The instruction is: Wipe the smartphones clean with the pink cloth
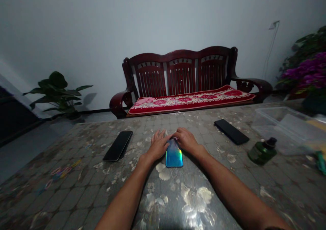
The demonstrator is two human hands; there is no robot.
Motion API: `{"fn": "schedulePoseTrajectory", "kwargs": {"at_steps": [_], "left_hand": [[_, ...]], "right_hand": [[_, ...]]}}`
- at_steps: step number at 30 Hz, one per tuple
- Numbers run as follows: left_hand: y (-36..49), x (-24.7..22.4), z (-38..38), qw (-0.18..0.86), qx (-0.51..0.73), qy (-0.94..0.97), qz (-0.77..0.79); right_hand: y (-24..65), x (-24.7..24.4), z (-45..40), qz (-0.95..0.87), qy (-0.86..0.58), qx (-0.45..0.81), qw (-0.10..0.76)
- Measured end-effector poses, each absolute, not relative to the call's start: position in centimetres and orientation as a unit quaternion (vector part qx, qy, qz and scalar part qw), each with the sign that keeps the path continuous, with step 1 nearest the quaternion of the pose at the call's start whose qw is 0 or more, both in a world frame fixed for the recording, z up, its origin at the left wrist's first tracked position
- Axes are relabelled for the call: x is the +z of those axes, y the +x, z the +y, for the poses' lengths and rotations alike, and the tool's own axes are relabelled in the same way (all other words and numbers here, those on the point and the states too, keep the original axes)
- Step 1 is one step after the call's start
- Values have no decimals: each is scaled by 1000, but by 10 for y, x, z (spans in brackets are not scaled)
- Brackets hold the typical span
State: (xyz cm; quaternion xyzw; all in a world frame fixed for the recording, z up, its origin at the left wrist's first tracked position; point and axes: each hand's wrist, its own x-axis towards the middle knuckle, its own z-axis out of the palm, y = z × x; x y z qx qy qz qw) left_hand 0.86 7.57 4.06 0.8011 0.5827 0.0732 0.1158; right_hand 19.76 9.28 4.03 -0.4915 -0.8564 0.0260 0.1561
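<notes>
A blue-green smartphone (174,157) with a shiny, rainbow-tinted back lies face down on the patterned table in front of me. My left hand (159,145) rests along its upper left edge, fingers spread, with the thumb side reaching to the phone's far end. At the upper right corner my right hand (187,141) has its fingers curled and pressed together. Between the fingertips a small pale, pinkish bit shows, too small to name. The far end of the phone is partly covered by both hands.
Left of my hands lies a dark tablet-like device (118,146); loose coloured bands (62,172) are nearer. On the right are a black phone-shaped object (231,131), a green bottle (262,152) and a clear plastic box (277,131). A wooden bench (180,55) stands beyond the table (102,189).
</notes>
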Motion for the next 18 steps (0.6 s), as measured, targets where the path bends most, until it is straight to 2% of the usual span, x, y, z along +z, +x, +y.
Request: {"fn": "schedulePoseTrajectory", "kwargs": {"at_steps": [8,14,18], "left_hand": [[3,24,96,113,89,818,556],[-2,19,103,129,113,820,546],[-3,14,108,130,123,822,541]], "right_hand": [[194,46,82,-895,-425,20,132],[194,42,89,-851,-505,4,143],[192,41,87,-872,-469,28,138]]}}
